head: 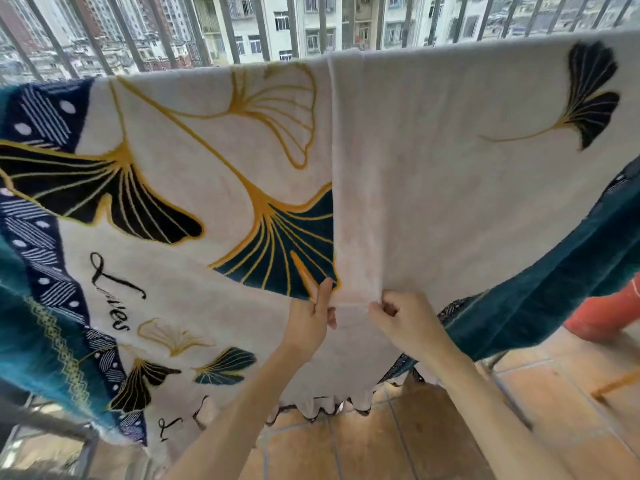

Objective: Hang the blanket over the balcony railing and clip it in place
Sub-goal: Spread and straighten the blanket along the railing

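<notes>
Two bare forearms reach up from the bottom of the frame to a blanket (450, 168) that hangs over a balcony railing (196, 29) and fills most of the picture. The left hand (311, 323), just below centre, pinches a vertical fold of the cloth, its thumb lying straight up the front and its fingers tucked behind the fabric. The right hand (401, 320), just beside it across the fold, has its fingers curled tight and grasps the same ridge of cloth from the other side. Both wrists bend back slightly and the arms run upward and inward.

The blanket is a thick, plush fleece with a short fuzzy nap. Its ground is cream, with large fan-shaped ginkgo leaves in black and deep teal, veined and outlined in mustard yellow, and looping black script at lower left. A teal band with a navy strip of white stripes and dots runs down the left edge, and another teal band slants across the right. The lower hem is scalloped.

The railing's slim grey metal bars stand across the top, with pale apartment blocks (308, 29) blurred beyond. Glossy terracotta floor tiles (433, 427) show at lower right, and a red-orange object (606, 317) sits at the right edge.
</notes>
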`<action>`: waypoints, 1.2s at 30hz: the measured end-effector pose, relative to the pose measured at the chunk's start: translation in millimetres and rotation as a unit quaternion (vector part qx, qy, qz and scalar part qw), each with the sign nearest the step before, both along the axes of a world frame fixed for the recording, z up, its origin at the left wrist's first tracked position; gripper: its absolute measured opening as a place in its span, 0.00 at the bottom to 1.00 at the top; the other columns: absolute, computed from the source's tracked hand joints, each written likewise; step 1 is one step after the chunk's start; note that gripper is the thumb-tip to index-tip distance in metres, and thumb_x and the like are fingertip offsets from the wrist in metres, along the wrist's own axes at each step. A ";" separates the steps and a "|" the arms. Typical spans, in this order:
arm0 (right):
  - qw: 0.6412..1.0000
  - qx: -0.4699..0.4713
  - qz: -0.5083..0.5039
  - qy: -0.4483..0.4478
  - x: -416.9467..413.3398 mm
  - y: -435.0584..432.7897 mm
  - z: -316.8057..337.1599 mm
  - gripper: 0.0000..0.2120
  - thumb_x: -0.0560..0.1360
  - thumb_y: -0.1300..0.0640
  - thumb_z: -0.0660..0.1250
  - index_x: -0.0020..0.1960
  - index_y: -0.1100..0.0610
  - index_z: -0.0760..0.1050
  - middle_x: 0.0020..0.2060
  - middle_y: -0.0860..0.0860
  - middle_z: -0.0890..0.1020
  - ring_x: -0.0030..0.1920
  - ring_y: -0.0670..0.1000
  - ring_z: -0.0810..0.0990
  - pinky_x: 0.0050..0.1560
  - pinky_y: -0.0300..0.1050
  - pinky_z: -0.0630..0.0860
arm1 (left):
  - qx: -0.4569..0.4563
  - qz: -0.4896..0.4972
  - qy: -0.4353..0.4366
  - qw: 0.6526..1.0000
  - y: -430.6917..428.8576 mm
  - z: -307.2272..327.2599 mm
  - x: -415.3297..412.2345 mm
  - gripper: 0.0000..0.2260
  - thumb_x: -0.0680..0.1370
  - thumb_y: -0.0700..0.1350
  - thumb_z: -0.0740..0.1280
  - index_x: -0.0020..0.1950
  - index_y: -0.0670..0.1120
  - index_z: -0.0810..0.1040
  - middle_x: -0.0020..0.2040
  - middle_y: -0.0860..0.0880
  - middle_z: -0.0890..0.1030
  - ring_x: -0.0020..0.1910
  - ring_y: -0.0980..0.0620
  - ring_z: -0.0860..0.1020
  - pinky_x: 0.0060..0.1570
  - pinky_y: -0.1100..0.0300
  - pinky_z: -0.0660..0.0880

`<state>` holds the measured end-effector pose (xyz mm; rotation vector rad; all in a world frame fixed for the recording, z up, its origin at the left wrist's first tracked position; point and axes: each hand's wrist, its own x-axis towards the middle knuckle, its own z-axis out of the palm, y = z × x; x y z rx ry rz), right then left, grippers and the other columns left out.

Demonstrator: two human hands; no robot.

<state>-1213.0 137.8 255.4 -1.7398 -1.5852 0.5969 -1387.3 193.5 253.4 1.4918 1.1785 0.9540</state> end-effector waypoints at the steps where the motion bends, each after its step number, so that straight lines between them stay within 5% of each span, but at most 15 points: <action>1: 1.000 -0.011 -0.003 -0.013 -4.5 3.4 -10.7 0.19 0.74 0.52 0.67 0.30 0.61 0.67 0.23 0.57 0.67 0.24 0.47 0.62 0.29 0.44 0.58 | -0.007 0.002 0.020 1.000 -0.1 -13.7 -6.6 0.20 0.84 0.50 0.56 0.41 0.36 0.73 0.27 0.40 0.73 0.24 0.56 0.73 0.30 0.71 0.69; 5: 0.993 -0.077 0.021 -0.089 -24.1 9.4 -60.9 0.19 0.75 0.51 0.65 0.29 0.54 0.63 0.22 0.51 0.66 0.27 0.52 0.68 0.31 0.48 0.65 | -0.072 0.014 0.131 0.989 -10.0 -68.0 -32.6 0.29 0.83 0.54 0.56 0.24 0.44 0.67 0.21 0.49 0.71 0.20 0.57 0.70 0.29 0.71 0.66; 8: 0.987 -0.122 0.028 -0.098 -33.9 6.3 -98.5 0.19 0.75 0.53 0.64 0.28 0.53 0.62 0.22 0.50 0.65 0.28 0.54 0.69 0.30 0.49 0.67 | -0.145 0.014 0.139 0.980 -24.1 -105.6 -45.8 0.29 0.82 0.55 0.57 0.23 0.44 0.65 0.20 0.51 0.68 0.19 0.56 0.67 0.29 0.64 0.64; 10: 0.980 -0.160 0.046 -0.107 -39.7 -0.1 -120.2 0.19 0.75 0.53 0.63 0.28 0.53 0.62 0.23 0.51 0.66 0.27 0.52 0.68 0.28 0.47 0.61 | -0.185 -0.023 0.202 0.962 -31.3 -132.5 -52.2 0.24 0.83 0.55 0.56 0.32 0.42 0.73 0.26 0.46 0.73 0.23 0.52 0.69 0.31 0.59 0.64; 11: 0.976 -0.172 0.060 -0.117 -42.5 -5.2 -129.7 0.20 0.76 0.53 0.63 0.28 0.53 0.61 0.24 0.51 0.67 0.27 0.52 0.69 0.28 0.46 0.60 | -0.218 -0.050 0.257 0.940 -36.9 -149.8 -56.7 0.20 0.84 0.53 0.55 0.46 0.41 0.78 0.33 0.43 0.78 0.28 0.50 0.72 0.33 0.59 0.65; 13: 0.970 -0.196 0.077 -0.124 -47.1 -15.5 -144.5 0.20 0.75 0.53 0.63 0.28 0.53 0.60 0.24 0.51 0.66 0.28 0.53 0.69 0.28 0.47 0.58 | -0.245 -0.082 0.357 0.897 -47.7 -173.4 -65.7 0.21 0.84 0.50 0.54 0.71 0.38 0.67 0.51 0.39 0.81 0.37 0.46 0.73 0.35 0.56 0.66; 14: 0.967 -0.206 0.082 -0.124 -48.3 -19.4 -148.6 0.19 0.75 0.53 0.63 0.28 0.53 0.60 0.24 0.52 0.66 0.27 0.52 0.68 0.28 0.46 0.57 | -0.255 -0.072 0.352 0.898 -52.6 -179.2 -67.3 0.24 0.83 0.55 0.54 0.69 0.38 0.70 0.53 0.39 0.81 0.37 0.46 0.74 0.35 0.53 0.69; 16: 0.966 -0.212 0.089 -0.118 -47.0 -21.4 -150.7 0.18 0.75 0.54 0.62 0.29 0.54 0.61 0.23 0.51 0.65 0.25 0.49 0.64 0.27 0.44 0.55 | -0.256 -0.035 0.295 0.920 -61.3 -173.9 -64.2 0.29 0.78 0.67 0.54 0.47 0.43 0.80 0.40 0.43 0.83 0.35 0.48 0.78 0.39 0.51 0.76; 18: 0.973 -0.198 0.068 -0.101 -42.3 -15.7 -147.5 0.15 0.76 0.53 0.60 0.32 0.53 0.63 0.24 0.49 0.65 0.25 0.46 0.64 0.27 0.42 0.57 | -0.253 0.010 0.173 0.952 -54.9 -165.3 -59.7 0.27 0.76 0.66 0.60 0.37 0.42 0.77 0.31 0.46 0.79 0.31 0.50 0.77 0.37 0.55 0.77; 21: 0.982 -0.179 0.017 -0.060 -31.8 -3.4 -137.6 0.05 0.80 0.51 0.59 0.50 0.50 0.72 0.31 0.46 0.76 0.31 0.48 0.76 0.33 0.46 0.71 | -0.260 -0.007 0.067 0.963 -35.6 -140.4 -58.4 0.13 0.78 0.53 0.67 0.46 0.44 0.80 0.35 0.47 0.80 0.29 0.52 0.77 0.29 0.63 0.74; 25: 0.980 -0.196 0.016 -0.033 -27.8 -3.3 -132.2 0.22 0.80 0.54 0.60 0.73 0.50 0.62 0.43 0.49 0.80 0.44 0.50 0.79 0.44 0.44 0.74 | -0.242 0.046 0.056 0.968 -16.0 -138.0 -93.9 0.02 0.79 0.40 0.67 0.49 0.45 0.79 0.39 0.44 0.81 0.31 0.48 0.78 0.31 0.57 0.73; 31: 0.975 -0.215 0.050 0.008 -49.6 10.0 -123.3 0.21 0.81 0.49 0.59 0.72 0.51 0.62 0.49 0.47 0.78 0.46 0.47 0.79 0.48 0.41 0.74 | -0.186 0.206 0.057 0.959 12.4 -121.0 -185.5 0.03 0.80 0.43 0.66 0.50 0.45 0.77 0.45 0.38 0.82 0.32 0.49 0.81 0.34 0.53 0.78; 36: 0.978 -0.182 0.098 0.016 -92.6 51.0 -97.3 0.17 0.80 0.47 0.60 0.67 0.51 0.69 0.47 0.47 0.79 0.40 0.46 0.79 0.42 0.39 0.73 | -0.151 0.329 0.107 0.926 27.6 -92.5 -250.8 0.20 0.78 0.57 0.67 0.62 0.45 0.71 0.51 0.47 0.82 0.42 0.49 0.83 0.38 0.54 0.81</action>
